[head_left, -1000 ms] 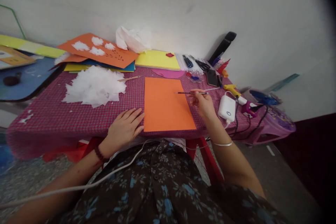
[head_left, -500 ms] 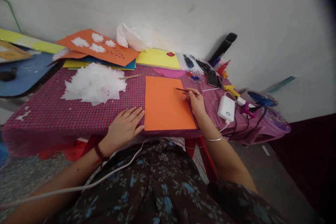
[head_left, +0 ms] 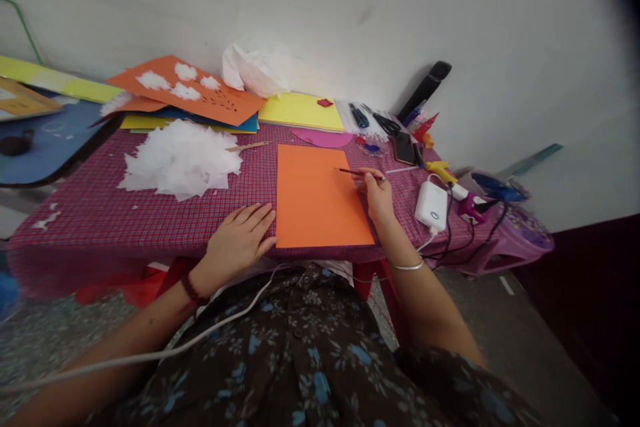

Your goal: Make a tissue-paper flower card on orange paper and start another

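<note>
An orange paper sheet (head_left: 317, 197) lies flat on the red checked tablecloth (head_left: 150, 213), straight in front of me. My left hand (head_left: 240, 240) rests open, palm down, on the cloth with its fingertips at the sheet's lower left edge. My right hand (head_left: 377, 193) is closed on a thin pencil (head_left: 353, 172). It sits at the sheet's right edge, and the pencil tip points left over the paper's upper right part.
A heap of white tissue scraps (head_left: 180, 160) lies left of the sheet. Stacked coloured papers (head_left: 200, 100) and a yellow sheet (head_left: 300, 112) line the wall. Scissors (head_left: 385, 123), a phone (head_left: 404, 148), a white power bank (head_left: 433, 205), a glue gun (head_left: 443, 170) and cables crowd the right.
My right hand drew in toward the sheet's right edge and tilted the pencil so its tip points down-left over the paper. The left hand stayed put.
</note>
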The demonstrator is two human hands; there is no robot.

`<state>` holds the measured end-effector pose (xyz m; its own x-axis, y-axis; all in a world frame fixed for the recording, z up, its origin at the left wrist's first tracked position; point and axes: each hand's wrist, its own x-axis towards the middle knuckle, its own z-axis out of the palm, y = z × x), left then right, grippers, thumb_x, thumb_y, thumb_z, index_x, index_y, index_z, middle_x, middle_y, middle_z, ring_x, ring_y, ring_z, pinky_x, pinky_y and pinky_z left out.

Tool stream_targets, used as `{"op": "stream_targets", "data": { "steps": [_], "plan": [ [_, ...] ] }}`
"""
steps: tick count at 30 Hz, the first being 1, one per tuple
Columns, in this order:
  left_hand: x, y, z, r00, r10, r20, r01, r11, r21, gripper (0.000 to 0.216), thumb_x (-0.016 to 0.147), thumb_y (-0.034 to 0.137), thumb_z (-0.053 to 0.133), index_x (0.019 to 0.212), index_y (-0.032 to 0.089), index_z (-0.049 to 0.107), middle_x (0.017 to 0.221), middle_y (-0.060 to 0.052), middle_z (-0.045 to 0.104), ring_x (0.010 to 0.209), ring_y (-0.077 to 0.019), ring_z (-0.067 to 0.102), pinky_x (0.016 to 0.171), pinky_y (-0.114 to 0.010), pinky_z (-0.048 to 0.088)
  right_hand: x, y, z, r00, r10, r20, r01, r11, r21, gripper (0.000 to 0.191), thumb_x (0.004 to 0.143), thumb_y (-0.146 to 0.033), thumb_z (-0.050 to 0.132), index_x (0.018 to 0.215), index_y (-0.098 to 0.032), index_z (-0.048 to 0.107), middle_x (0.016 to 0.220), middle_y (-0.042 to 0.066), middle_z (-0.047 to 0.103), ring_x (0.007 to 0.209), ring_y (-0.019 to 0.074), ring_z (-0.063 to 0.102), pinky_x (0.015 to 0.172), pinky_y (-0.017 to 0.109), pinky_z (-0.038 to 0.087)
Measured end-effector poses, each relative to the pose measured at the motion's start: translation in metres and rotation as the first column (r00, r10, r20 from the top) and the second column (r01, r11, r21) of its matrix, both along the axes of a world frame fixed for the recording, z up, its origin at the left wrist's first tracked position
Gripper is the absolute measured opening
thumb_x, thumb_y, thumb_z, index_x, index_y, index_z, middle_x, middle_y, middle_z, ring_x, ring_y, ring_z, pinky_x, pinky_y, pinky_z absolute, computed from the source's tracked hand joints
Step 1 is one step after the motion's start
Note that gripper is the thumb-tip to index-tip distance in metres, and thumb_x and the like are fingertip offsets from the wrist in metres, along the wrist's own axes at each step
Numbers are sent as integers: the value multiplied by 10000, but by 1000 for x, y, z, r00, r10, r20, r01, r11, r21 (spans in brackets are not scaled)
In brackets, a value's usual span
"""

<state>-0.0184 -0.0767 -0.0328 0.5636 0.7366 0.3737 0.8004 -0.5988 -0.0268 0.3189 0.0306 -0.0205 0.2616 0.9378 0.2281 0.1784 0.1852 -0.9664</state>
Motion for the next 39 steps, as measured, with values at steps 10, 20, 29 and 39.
{"op": "stream_targets", "data": {
  "steps": [10,20,29,39],
  "plan": [
    [-1,1,-3,999,-4,32,5,1000,-23,494,1009,405,461,1402,132,583,1461,-138,563,1335,-340,533,1094,-514,431,-1,-1,-1,999,36,-1,-36,999,-19,356,797,-518,603,1012,-238,648,948,61,747,679,155,669,684,301,531],
    [-1,1,-4,999,-2,38,3,1000,-27,499,1011,414,457,1405,131,577,1464,-138,560,1337,-342,531,1100,-517,427,3,-1,3,995,-24,-98,23,1000,-10,357,833,-601,566,855,-247,600,709,44,686,707,198,675,646,313,535],
    [-1,1,-3,999,4,42,-3,999,-40,492,1012,416,448,1419,163,561,1468,-125,559,1343,-329,527,1109,-501,417,1,-4,5,995,-34,-90,32,999,-23,325,847,-564,556,855,-243,609,723,38,688,690,178,667,651,304,542],
    [-1,2,-4,1000,4,14,-4,1000,-5,486,1018,416,436,1395,147,584,1459,-123,569,1334,-328,534,1098,-501,429,1,-1,4,980,-15,-199,12,1000,-14,288,852,-503,608,800,-222,642,616,11,670,599,155,650,572,262,519]
  ]
}}
